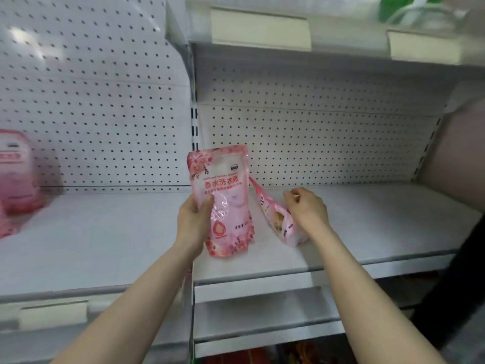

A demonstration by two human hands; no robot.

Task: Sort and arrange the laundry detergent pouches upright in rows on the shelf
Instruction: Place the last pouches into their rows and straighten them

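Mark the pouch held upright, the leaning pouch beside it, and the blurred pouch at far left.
upright pouch (223,185): head view, on its printed front panel.
leaning pouch (279,224): head view, on its lower side panel.
far-left pouch (15,177): head view, on its blurred front.

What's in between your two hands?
Two pink pouches, seen in the head view: the upright pouch the left hand grips, and the leaning pouch the right hand holds.
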